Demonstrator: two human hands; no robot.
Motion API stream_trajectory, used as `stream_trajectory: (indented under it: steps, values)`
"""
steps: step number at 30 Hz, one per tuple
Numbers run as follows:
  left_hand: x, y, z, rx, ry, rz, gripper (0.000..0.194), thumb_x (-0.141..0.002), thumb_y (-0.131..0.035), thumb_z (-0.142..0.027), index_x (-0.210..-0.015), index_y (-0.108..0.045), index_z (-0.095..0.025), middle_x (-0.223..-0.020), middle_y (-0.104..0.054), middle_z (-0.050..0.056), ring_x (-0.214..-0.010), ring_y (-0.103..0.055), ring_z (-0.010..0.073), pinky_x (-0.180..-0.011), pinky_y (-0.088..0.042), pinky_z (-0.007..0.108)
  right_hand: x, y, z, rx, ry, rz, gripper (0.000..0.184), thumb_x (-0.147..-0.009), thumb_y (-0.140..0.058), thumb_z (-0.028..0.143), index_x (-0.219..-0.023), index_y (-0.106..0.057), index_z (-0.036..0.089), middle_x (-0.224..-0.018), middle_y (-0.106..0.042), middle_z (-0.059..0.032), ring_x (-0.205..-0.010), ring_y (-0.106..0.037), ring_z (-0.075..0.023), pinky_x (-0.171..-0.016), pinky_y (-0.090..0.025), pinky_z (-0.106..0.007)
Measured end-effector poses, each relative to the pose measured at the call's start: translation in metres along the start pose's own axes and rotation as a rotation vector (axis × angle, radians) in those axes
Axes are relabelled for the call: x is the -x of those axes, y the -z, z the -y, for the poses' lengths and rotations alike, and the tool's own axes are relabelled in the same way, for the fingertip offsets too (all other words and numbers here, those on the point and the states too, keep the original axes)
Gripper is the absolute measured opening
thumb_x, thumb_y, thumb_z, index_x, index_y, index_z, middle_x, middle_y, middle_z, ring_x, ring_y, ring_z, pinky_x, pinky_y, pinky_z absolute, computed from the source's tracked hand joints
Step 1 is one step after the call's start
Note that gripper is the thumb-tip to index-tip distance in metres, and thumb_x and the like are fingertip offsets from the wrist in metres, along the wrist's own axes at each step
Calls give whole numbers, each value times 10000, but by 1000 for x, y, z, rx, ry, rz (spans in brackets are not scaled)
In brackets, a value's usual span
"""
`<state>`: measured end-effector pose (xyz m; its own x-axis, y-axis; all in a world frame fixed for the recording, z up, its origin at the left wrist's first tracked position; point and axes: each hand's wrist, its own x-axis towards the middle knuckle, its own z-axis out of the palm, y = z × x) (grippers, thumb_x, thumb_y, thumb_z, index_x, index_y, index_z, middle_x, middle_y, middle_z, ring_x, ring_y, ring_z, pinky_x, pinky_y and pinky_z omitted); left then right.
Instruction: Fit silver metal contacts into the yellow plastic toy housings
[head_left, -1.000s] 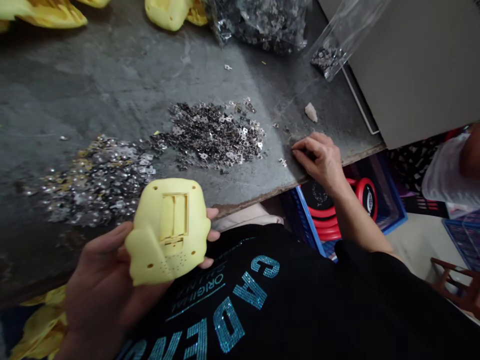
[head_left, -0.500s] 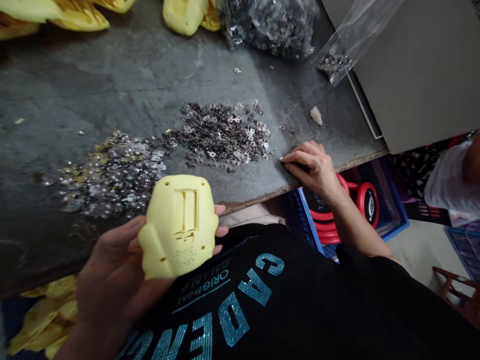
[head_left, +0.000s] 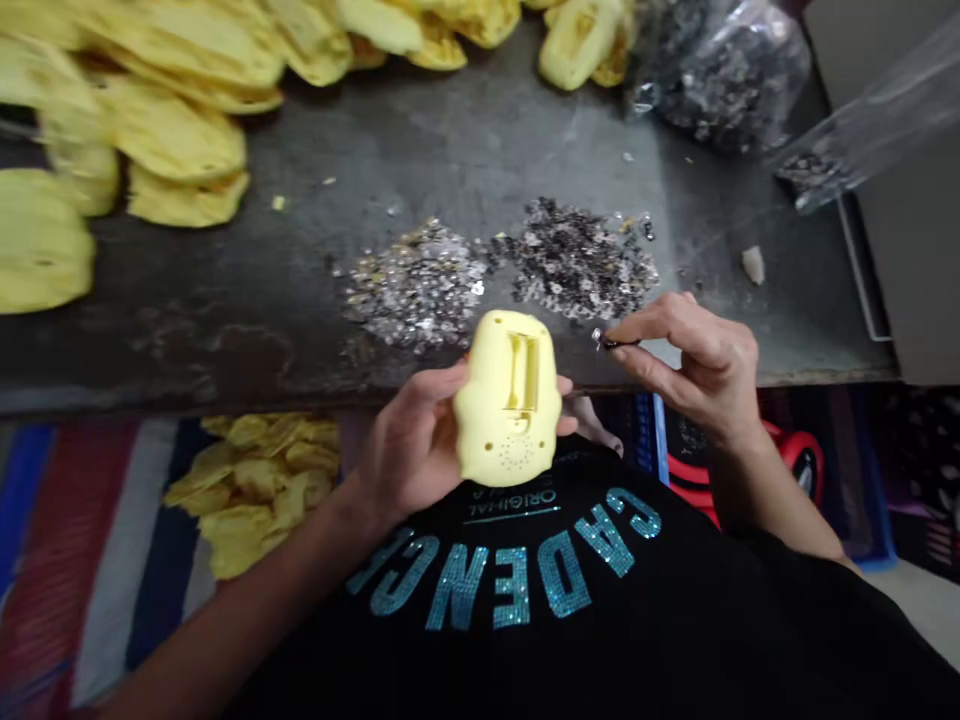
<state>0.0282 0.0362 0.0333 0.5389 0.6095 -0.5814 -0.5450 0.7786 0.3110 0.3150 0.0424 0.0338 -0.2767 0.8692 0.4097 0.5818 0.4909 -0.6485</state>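
Observation:
My left hand holds a pale yellow moulded plastic casing upright, showing its back with a rectangular battery recess and small speaker holes. My right hand is raised just right of the casing, apart from it. Its thumb and forefinger pinch a tiny metal piece, probably a contact clip. Behind the casing, a heap of silvery metal parts lies on the bench, next to a darker heap of small metal clips.
The dark metal workbench has a front edge just behind my hands. Yellow plastic shells are piled at its back left, and a bag of metal parts lies at the back right. More yellow shells lie below on a striped mat.
My right hand has lifted off the bench edge with a metal piece pinched. The casing has moved toward the middle of the view, and the view has swung left, bringing in more yellow shells.

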Motion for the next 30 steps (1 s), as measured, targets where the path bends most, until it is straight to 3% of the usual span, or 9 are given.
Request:
stream_trajectory:
  steps: [5,9,13,20,24,30]
  values:
    - [7,13,1,-88,-46,249,468,-997,-724,-419,-1373,-802,-152,-1307,-861,158,-1196,-840,401,-1114,-635,583,-43,-28,23,-122,155,119,91,-1098,-706,324,-1106,-797,327,-1037,-843,-10,-960,-781,-217,-877,-613,-420]
    - [10,25,3,33,-127,342,471,-1021,-711,-430,-1349,-811,-107,-1268,-866,185,-1222,-821,375,-1054,-679,572,-63,-46,23,-133,362,117,108,-1101,-699,315,-1122,-780,246,-1050,-827,-22,-967,-768,-185,-846,-613,-347]
    - [12,33,2,47,-89,400,510,-1016,-745,-526,-1330,-829,-133,-1234,-871,202,-1108,-854,376,-992,-703,529,-72,-55,23,-89,474,126,100,-1107,-703,296,-1140,-747,212,-1060,-806,-32,-968,-732,-170,-869,-597,-324]
    - [11,39,2,49,-104,382,542,-1021,-724,-555,-1339,-797,-121,-1232,-858,238,-1115,-851,408,-977,-704,567,-73,-54,29,94,608,143,113,-1121,-660,220,-1232,-686,224,-1081,-778,-40,-964,-701,-179,-852,-600,-347]
    - [8,36,4,57,-117,407,496,-999,-748,-492,-1335,-812,-132,-1229,-862,224,-1172,-834,412,-969,-709,560,-67,-50,30,181,655,130,166,-1096,-682,162,-1261,-694,160,-1098,-785,-72,-969,-668,-187,-854,-605,-347]
    - [9,30,6,28,-134,310,502,-1022,-687,-506,-1307,-831,-119,-1226,-864,208,-1122,-838,444,-864,-727,527,-58,-47,28,188,630,141,245,-1109,-659,171,-1348,-683,221,-1141,-789,-62,-982,-686,-193,-849,-605,-365]
